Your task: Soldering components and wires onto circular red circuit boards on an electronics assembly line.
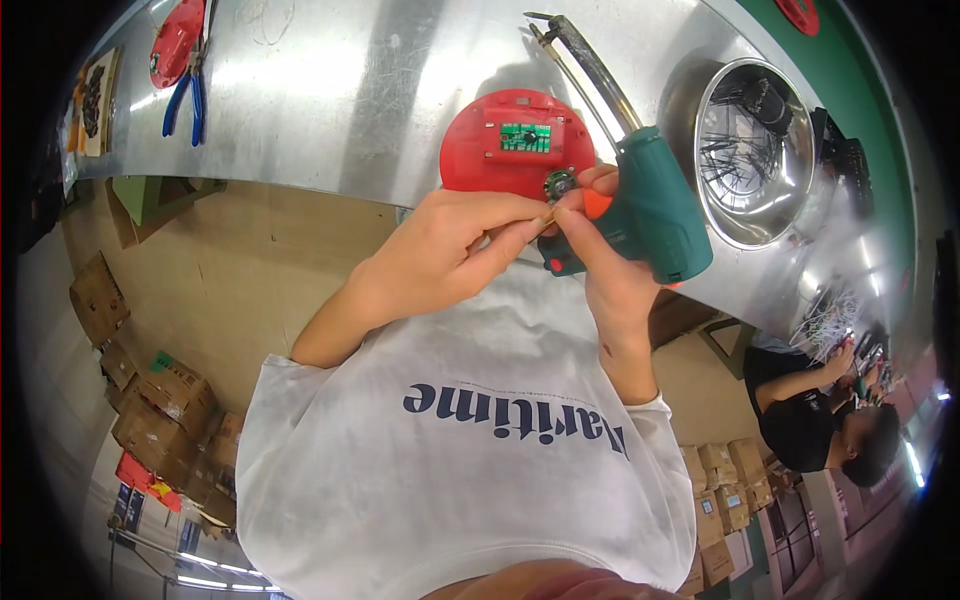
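My right hand (612, 270) is wrapped round the handle of a dark green soldering gun (660, 205) with an orange trigger, its long metal tip pointing up and away. The thumb and fingertips of that hand meet those of my left hand (430, 245), which is closed in a pinch. Whatever lies between the fingertips is tiny and mostly hidden. Just beyond them shows a small round green-and-dark part (559, 184). Behind my hands, on the metal table, rests a round red plastic cover (470, 150) with a green circuit board (525, 138) in its middle.
To the right stands a steel bowl (712, 200) with black wires in it. Blue-handled pliers (185, 105) lie beside another red cover (177, 45) at the far left. A co-worker in black (800, 420) sits at the right near white wires (830, 315). Cardboard boxes (165, 410) are stacked lower left.
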The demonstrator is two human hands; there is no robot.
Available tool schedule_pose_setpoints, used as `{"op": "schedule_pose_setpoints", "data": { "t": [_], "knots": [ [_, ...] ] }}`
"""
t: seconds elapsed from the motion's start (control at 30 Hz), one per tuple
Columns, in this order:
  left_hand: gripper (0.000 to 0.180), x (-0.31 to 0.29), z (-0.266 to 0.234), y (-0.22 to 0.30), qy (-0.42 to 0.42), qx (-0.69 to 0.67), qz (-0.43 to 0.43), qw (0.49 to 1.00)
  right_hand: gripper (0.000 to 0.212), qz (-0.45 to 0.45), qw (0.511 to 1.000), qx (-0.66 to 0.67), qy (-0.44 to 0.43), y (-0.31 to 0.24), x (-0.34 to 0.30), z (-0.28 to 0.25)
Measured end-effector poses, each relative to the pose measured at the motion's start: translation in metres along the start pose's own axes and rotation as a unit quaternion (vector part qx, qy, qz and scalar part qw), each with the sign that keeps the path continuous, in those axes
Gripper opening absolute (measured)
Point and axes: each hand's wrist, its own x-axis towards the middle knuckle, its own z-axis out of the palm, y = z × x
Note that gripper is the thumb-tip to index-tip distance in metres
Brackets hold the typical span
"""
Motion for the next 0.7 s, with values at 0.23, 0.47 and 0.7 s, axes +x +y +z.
{"op": "schedule_pose_setpoints", "data": {
  "t": [0.23,0.47,0.7],
  "knots": [
    [0.016,-0.003,0.016,-0.001,0.063,-0.015,-0.046,0.997,0.033,0.061,0.993,0.097,0.026,0.002,0.002,-0.001],
    [0.012,-0.001,0.014,0.003,0.081,0.023,-0.029,0.996,0.033,0.12,0.978,0.17,0.028,0.0,0.004,0.001],
    [0.012,-0.002,0.017,0.004,0.083,0.025,-0.034,0.996,0.025,0.137,0.973,0.185,0.034,-0.002,0.003,0.001]
  ]
}}
